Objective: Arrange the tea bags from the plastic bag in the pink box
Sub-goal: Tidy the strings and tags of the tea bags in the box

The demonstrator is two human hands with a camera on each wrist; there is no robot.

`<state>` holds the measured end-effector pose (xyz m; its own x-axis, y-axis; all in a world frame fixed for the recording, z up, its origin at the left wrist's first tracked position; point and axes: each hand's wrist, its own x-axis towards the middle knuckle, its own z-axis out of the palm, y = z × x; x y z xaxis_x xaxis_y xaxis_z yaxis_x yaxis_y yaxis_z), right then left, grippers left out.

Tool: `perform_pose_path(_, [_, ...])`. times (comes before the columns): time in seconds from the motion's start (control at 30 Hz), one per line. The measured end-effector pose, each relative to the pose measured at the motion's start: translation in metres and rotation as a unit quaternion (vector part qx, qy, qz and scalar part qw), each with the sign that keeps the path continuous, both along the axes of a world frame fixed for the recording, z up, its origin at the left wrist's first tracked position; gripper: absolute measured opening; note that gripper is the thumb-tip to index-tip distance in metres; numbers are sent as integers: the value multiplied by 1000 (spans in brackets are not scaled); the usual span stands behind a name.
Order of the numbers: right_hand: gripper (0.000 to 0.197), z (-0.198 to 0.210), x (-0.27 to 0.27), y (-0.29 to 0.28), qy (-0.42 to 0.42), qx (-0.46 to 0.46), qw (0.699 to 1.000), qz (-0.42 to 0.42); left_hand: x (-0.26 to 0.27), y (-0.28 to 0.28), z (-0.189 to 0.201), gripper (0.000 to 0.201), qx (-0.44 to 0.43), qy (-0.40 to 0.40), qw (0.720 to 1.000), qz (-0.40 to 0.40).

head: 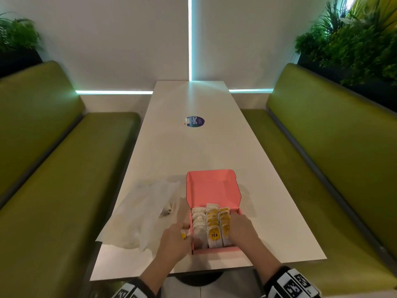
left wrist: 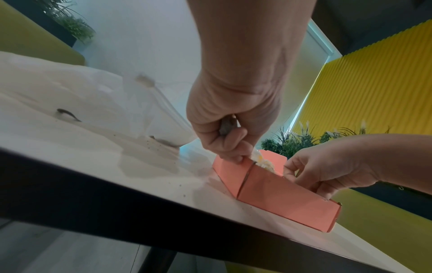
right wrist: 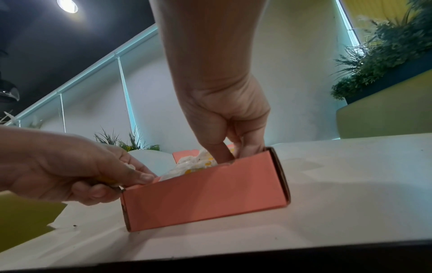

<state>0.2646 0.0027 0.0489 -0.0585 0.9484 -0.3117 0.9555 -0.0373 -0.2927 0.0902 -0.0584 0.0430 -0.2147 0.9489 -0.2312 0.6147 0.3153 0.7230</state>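
The pink box [head: 214, 250] stands open near the table's front edge, its lid [head: 211, 186] raised. Three rows of tea bags [head: 211, 224] with yellow tags fill it. My left hand [head: 184, 232] grips one tea bag [head: 183, 235] and touches the box's left wall [left wrist: 230, 177]. My right hand [head: 229, 226] dips into the box at its right side, fingers [right wrist: 222, 153] and thumb curled round the right row of tea bags. Left of the box lies the crumpled plastic bag [head: 148, 214]; what it holds is unclear.
The long white table [head: 193, 147] runs away from me, with a round blue sticker [head: 195, 121] at mid-length. Green benches [head: 53, 168] flank both sides. Plants stand behind each bench back. The table's near edge [right wrist: 233, 258] is just below the box.
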Motion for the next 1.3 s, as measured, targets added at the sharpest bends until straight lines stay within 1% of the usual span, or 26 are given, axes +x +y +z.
perform_pose_path(0.13, [28,2,1,0,-38,-43,998,28,-1,1,-2,28,-12,0,1000,6])
perform_pose_path(0.2, [28,1,3,-2,-42,-43,997,41,-1,0,-2,31,-19,-1,1000,4])
perform_pose_path(0.33, [27,1,5,-4,-40,-42,998,36,-1,1,-3,47,-36,-12,999,-6])
perform_pose_path(0.43, [26,1,7,-4,-38,-36,997,51,-3,2,-4,48,-44,-17,999,-8])
perform_pose_path(0.63, [27,-5,5,-4,-30,-22,998,56,-1,2,-2,44,-50,-38,998,-11])
perform_pose_path(0.7, [28,-7,3,-3,-26,-23,998,46,0,1,1,39,-48,-39,998,-16])
perform_pose_path(0.8, [28,-11,1,-3,-23,-20,999,38,4,1,3,28,-70,-28,997,-12])
perform_pose_path(0.9, [28,-14,-1,-3,13,-4,1000,3,6,3,4,17,-97,-31,995,12])
perform_pose_path(0.97, [29,-16,-2,-4,58,19,998,-24,3,2,6,13,-99,-32,995,-3])
perform_pose_path(1.03, [31,-18,-2,-6,87,37,995,-28,3,1,9,23,-99,-24,995,-24])
perform_pose_path(1.07, [33,-18,-3,-7,80,41,996,-20,3,2,6,23,-101,-23,994,-20])
perform_pose_path(1.13, [36,-16,-2,-7,64,46,997,-11,5,3,4,12,-116,-26,993,7])
perform_pose_path(1.2, [36,-14,-2,-7,64,44,997,0,7,4,-2,21,-117,-21,993,25])
perform_pose_path(1.3, [33,-11,0,-10,52,44,998,8,7,4,-1,16,-117,-35,992,23])
